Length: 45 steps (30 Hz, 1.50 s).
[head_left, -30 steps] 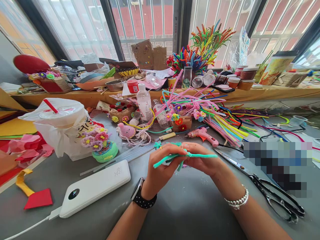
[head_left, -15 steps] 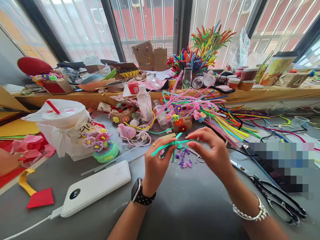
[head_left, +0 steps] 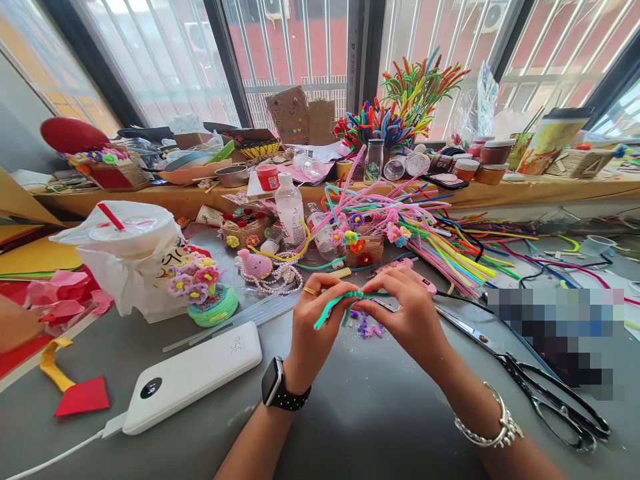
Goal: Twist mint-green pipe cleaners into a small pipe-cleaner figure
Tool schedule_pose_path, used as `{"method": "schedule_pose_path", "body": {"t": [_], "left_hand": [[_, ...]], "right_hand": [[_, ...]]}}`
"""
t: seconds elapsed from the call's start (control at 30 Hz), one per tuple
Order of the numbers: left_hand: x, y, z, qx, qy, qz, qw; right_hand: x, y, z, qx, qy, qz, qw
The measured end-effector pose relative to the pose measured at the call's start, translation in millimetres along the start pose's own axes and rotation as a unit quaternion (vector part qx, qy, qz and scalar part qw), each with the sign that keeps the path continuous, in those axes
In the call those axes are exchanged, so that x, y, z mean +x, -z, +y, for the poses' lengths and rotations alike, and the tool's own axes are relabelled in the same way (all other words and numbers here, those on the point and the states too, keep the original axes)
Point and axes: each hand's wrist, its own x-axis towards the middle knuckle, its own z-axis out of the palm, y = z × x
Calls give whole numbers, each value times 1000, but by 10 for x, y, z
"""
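Observation:
Green pipe cleaners [head_left: 328, 309], twisted together at their middle, are held over the table. My left hand [head_left: 314, 333] is closed around them, with one strand sticking out to the left past the fingers. My right hand [head_left: 413, 313] pinches them at the twisted middle, its fingertips touching those of my left hand. A strand runs off behind my right fingers, partly hidden. Just beneath the hands lie purple and pink fuzzy scraps [head_left: 369, 328]. Behind my right hand, a pink device [head_left: 426, 283] with a cord is partly covered.
Large black-handled scissors [head_left: 553, 400] lie on the right beside a blurred-out phone-like slab. A white power bank [head_left: 193, 377] and a pipe-cleaner flower pot [head_left: 213, 305] stand at left, near a bagged drink cup [head_left: 133, 257]. Loose coloured pipe cleaners [head_left: 453, 257] spread behind.
My right hand has moved left and closed in, from loosely apart fingers to a pinch at the middle. The green strands are now gathered tighter between both hands.

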Motion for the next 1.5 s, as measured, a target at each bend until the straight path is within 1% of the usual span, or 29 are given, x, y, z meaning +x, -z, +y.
{"method": "schedule_pose_path", "body": {"t": [0.1, 0.2, 0.37, 0.47, 0.53, 0.6, 0.67, 0.77, 0.83, 0.93, 1.03, 1.1, 1.17, 1.2, 1.27, 1.33, 1.37, 1.4, 1.43, 1.5], "left_hand": [[4, 9, 7, -16, 4, -27, 1000], [12, 10, 17, -42, 25, -49, 998], [49, 13, 20, -95, 98, -59, 989], [56, 15, 3, -144, 171, -78, 972], [52, 13, -9, -188, 221, -98, 952], [47, 10, -14, -223, 253, -113, 935], [47, 8, -11, -229, 261, -114, 931], [53, 10, -1, -216, 250, -110, 937], [56, 11, 2, -220, 250, -114, 936], [53, 5, 4, -241, 271, -113, 925], [43, -11, 0, -260, 300, -95, 913], [36, -20, -8, -267, 310, -83, 909], [32, -22, -17, -268, 312, -78, 908], [31, -22, -23, -267, 313, -76, 908], [32, -19, -31, -265, 318, -66, 908], [33, -17, -35, -263, 324, -48, 907], [33, -19, -34, -262, 325, -40, 908], [34, -21, -32, -259, 324, -32, 909], [34, -24, -28, -256, 322, -26, 911], [37, -29, -16, -247, 314, -23, 916]], "right_hand": [[-10, -20, 3, -8, -7, 5, 1000], [-10, -25, 12, -12, -18, -1, 1000], [11, -5, 28, 11, -36, -47, 998], [15, -5, 42, 29, -53, -74, 995], [15, -4, 54, 47, -65, -95, 992], [17, 2, 64, 68, -78, -115, 988], [21, 15, 70, 89, -95, -133, 983], [29, 31, 66, 114, -129, -160, 972], [33, 33, 59, 132, -142, -178, 965], [37, 24, 54, 151, -148, -190, 959], [35, 11, 64, 152, -147, -186, 960], [33, 12, 80, 148, -134, -179, 963], [31, 28, 101, 135, -100, -155, 974], [30, 41, 111, 120, -77, -131, 981], [29, 72, 124, 68, -20, -58, 996], [22, 93, 118, 1, 50, 11, 999], [15, 93, 105, -29, 88, 27, 995], [6, 85, 87, -53, 126, 30, 990], [-5, 70, 64, -69, 163, 20, 984], [-29, 22, 18, -95, 214, 8, 972]]}}
